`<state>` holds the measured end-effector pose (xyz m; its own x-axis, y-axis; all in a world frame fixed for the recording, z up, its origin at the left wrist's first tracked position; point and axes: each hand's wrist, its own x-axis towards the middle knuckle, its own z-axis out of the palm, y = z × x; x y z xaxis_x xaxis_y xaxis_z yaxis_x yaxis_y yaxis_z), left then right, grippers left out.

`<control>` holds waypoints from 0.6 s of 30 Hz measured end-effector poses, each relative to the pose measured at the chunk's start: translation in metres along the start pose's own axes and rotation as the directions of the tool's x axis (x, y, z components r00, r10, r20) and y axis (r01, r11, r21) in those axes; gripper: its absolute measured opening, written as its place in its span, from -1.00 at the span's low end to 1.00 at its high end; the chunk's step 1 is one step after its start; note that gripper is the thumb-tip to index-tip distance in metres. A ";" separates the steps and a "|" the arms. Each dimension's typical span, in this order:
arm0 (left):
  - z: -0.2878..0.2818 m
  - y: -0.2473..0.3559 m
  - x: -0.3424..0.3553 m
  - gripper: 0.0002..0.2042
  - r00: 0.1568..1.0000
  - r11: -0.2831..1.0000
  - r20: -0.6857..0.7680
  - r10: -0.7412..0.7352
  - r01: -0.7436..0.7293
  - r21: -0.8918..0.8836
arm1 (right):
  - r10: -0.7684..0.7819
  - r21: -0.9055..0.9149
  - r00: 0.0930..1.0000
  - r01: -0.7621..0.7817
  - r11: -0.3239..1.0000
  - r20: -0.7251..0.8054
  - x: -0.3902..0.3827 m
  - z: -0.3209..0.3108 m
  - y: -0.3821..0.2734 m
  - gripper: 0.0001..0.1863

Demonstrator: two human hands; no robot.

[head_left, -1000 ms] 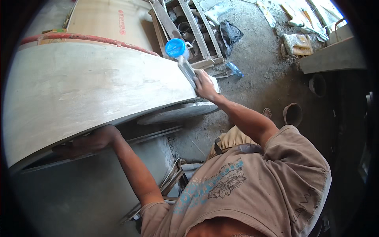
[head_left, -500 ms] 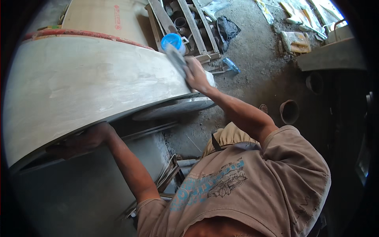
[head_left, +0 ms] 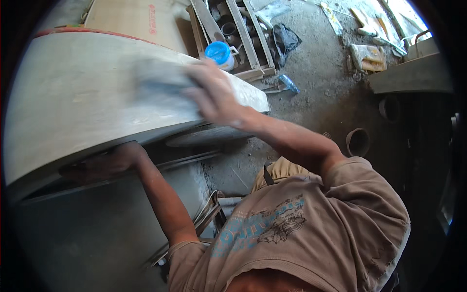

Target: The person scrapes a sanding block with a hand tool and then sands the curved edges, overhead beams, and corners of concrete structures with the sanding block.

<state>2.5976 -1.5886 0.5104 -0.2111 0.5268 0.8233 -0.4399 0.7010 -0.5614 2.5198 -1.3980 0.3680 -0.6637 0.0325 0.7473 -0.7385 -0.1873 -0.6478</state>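
A large curved pale grey panel [head_left: 73, 97] with a smooth, patchy surface spans the left side. On top of it, my right hand [head_left: 214, 95] is closed around a flat grey sanding block [head_left: 160, 80]. Both are smeared by motion, so the block's exact shape is hard to make out. Below the panel's near edge, my left hand [head_left: 104, 163] reaches into shadow, its fingers stretched out to the left along the underside. The panel's edge and the dark partly hide those fingers.
Beyond the panel stand a blue-lidded white tub [head_left: 219, 52], a wooden crate [head_left: 248, 39] with dark pots, and a cardboard sheet [head_left: 141, 22]. A crushed plastic bottle [head_left: 289, 83] and black bag [head_left: 286, 41] lie on the dirt floor. A round pot [head_left: 357, 141] sits at right.
My right hand has swept the grey block leftward across the panel from its right end. My left hand stays under the near edge. The view has shifted slightly.
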 end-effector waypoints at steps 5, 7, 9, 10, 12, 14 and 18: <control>0.014 -0.001 -0.005 -0.47 0.995 1.000 -0.102 0.022 -0.022 -0.007 | 0.010 -0.024 0.999 -0.009 1.000 0.030 0.015 0.002 -0.002 -0.68; 0.014 0.026 0.015 -0.48 0.990 0.991 -0.055 -0.128 0.130 0.019 | 0.370 -0.156 0.929 -0.364 0.918 0.013 -0.087 -0.031 0.067 -0.74; 0.005 0.029 0.008 -0.42 0.967 0.934 -0.017 -0.256 0.243 -0.263 | 0.595 -0.191 0.802 -0.577 0.794 0.049 -0.147 -0.056 0.076 -0.77; 0.008 0.015 0.000 -0.44 0.985 0.961 -0.020 -0.174 0.165 -0.220 | 0.514 -0.184 0.857 -0.501 0.846 0.029 -0.131 -0.045 0.064 -0.76; 0.004 0.014 -0.001 -0.41 0.994 0.949 -0.042 -0.098 0.081 -0.305 | 0.283 -0.071 0.959 -0.285 0.956 -0.037 -0.057 -0.017 0.025 -0.78; 0.001 0.027 -0.004 -0.42 0.952 0.894 0.022 -0.304 0.293 -0.339 | -0.086 0.052 0.996 0.085 0.995 0.033 0.074 0.006 -0.044 -0.75; -0.008 0.044 0.009 -0.43 0.858 0.752 0.105 -0.503 0.495 -0.436 | -0.487 0.047 0.861 0.498 0.866 -0.149 0.241 0.044 -0.147 -0.78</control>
<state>2.5829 -1.5493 0.4924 -0.0510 0.0487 0.9975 -0.0548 0.9972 -0.0515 2.4734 -1.4059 0.6502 -0.2290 0.2651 0.9366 -0.9645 -0.1917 -0.1816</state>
